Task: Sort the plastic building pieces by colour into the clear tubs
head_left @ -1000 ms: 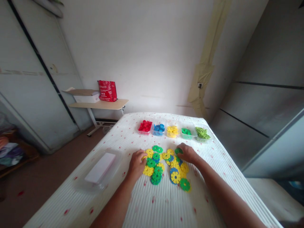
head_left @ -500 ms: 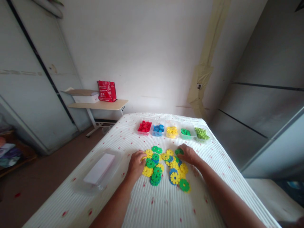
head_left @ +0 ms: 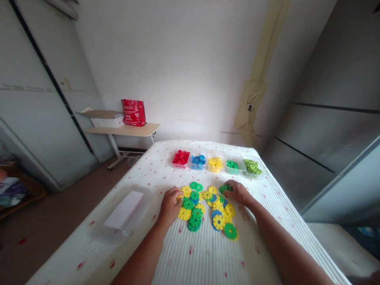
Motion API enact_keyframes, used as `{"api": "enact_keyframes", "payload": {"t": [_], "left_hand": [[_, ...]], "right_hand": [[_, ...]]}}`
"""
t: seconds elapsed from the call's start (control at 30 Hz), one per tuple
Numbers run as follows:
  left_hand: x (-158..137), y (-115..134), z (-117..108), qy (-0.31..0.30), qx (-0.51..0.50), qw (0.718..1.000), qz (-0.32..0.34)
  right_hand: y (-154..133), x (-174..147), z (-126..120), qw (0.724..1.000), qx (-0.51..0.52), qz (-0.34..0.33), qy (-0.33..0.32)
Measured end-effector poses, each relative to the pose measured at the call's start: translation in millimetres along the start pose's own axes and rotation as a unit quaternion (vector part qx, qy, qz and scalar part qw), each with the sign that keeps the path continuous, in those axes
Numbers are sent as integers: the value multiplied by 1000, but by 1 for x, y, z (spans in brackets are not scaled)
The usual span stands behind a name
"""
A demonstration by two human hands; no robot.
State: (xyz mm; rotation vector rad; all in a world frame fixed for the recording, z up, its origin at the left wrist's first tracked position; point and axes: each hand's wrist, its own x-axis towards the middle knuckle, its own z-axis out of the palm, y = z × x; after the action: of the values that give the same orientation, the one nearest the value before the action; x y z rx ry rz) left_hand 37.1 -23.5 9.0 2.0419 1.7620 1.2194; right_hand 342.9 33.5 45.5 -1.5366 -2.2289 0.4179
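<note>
Green plastic disc [head_left: 223,189] is pinched in the right hand [head_left: 238,193], nearer than the yellow-filled tub [head_left: 215,170] and right of it. The left hand [head_left: 171,202], nearer and left of that tub, curls at 1 yellow disc [head_left: 179,196]; I cannot tell if it grips. 2 disc heaps [head_left: 196,215] lie before the tub.

The left hand [head_left: 171,202] partly concealed a yellow disc [head_left: 179,196]; the right hand [head_left: 238,193] covered part of a green disc [head_left: 224,189]. Both forearms [head_left: 144,251] were cut off by the lower edge. The red bag's [head_left: 133,113] smaller lettering was illegible.
</note>
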Motion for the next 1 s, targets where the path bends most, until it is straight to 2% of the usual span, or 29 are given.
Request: {"api": "enact_keyframes", "payload": {"t": [0.13,0.27,0.43,0.57,0.67,0.73,0.87,1.0], "left_hand": [[0,1,0,-6,2,1000,-5],[0,2,-1,-16,8,1000,-9],[1,0,-2,-25,10,1000,-16],[0,-2,-1,-22,7,1000,-19],[0,-3,1,-18,7,1000,-18],[0,-3,1,-17,4,1000,-11],[-1,-2,1,-8,-3,1000,0],[-1,-2,0,5,-9,1000,3]], "right_hand": [[-1,2,0,999,-27,-31,6],[2,18,-18,994,-80,-50,57],[11,55,-57,977,-178,8,116],[12,67,-71,959,-245,51,133],[8,55,-65,947,-258,30,189],[6,39,-56,946,-249,-18,205],[10,-2,-32,949,-240,-126,162],[24,-33,-15,955,-230,-121,141]]}}
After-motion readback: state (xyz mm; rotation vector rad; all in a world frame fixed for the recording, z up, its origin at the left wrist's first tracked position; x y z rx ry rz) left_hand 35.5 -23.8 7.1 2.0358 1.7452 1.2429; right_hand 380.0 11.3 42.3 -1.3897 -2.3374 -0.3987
